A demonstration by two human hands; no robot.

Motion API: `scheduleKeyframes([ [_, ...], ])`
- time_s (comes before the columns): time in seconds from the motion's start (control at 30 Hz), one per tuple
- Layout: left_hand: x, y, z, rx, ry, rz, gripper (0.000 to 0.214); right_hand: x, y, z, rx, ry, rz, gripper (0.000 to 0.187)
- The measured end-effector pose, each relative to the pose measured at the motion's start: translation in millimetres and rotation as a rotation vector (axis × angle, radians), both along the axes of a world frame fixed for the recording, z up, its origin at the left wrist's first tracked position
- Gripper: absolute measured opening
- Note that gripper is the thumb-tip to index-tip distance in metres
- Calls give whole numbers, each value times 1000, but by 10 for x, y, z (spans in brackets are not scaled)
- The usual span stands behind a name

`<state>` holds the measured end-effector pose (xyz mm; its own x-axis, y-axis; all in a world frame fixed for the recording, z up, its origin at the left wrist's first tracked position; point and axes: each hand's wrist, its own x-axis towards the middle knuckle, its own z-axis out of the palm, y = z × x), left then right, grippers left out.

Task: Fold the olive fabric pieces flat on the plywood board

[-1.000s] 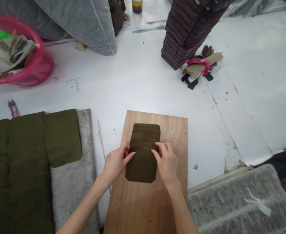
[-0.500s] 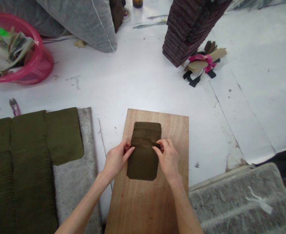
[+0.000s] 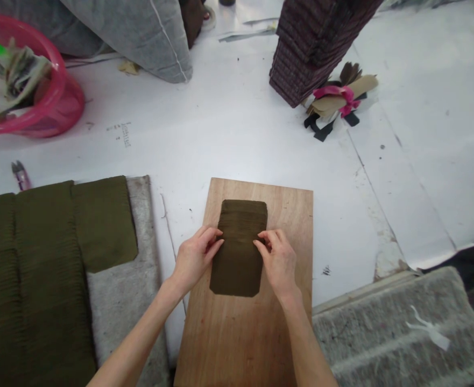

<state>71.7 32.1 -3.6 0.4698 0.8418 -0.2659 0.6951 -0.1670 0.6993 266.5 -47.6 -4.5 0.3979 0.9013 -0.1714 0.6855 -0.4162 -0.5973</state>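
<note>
A stack of olive-brown cut fabric pieces [image 3: 239, 252] lies fanned on a wooden board [image 3: 256, 328] in front of me. My left hand [image 3: 194, 258] grips the stack's left edge, fingers curled over the top piece. My right hand [image 3: 277, 260] pinches the right edge at the same height. Both hands hold the top layers near the middle of the stack.
More olive fabric pieces [image 3: 39, 269] lie in rows on a grey felt pad [image 3: 124, 306] at left. A pink basin [image 3: 55, 102] with scraps stands far left. A tall dark stack [image 3: 309, 48], paper scraps [image 3: 337, 102], a grey cushion [image 3: 140, 32], snips [image 3: 20, 176] and another felt pad [image 3: 394, 333].
Both hands have slid slightly up the stack's edges, and the left fingers now reach further over the top piece. The view has shifted a little.
</note>
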Motion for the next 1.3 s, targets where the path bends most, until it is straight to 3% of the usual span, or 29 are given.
scheduleKeyframes([
  [0.3, 20, 64, 12, -11, 44, -36, 8, 43, 57, 132, -42, -81, 153, 12],
  [0.43, 20, 60, 20, 5, 55, -56, 9, 0, 13, 160, -9, -31, 138, 8],
  [0.53, 18, 58, 22, 40, 89, -124, 19, -16, -20, 137, -34, 49, 100, 15],
  [0.67, 44, 96, 52, 94, 150, -272, 31, -5, -45, 127, -36, 126, 156, 11],
  [0.83, 87, 188, 125, 88, 177, -344, 23, -7, -68, 123, -24, 134, 123, 16],
  [0.97, 78, 204, 130, 53, 168, -314, 11, -36, -79, 98, -79, 43, 73, 19],
  [1.3, 14, 86, 68, -78, 236, -185, 34, -105, -34, 112, -128, -77, 58, 31],
])
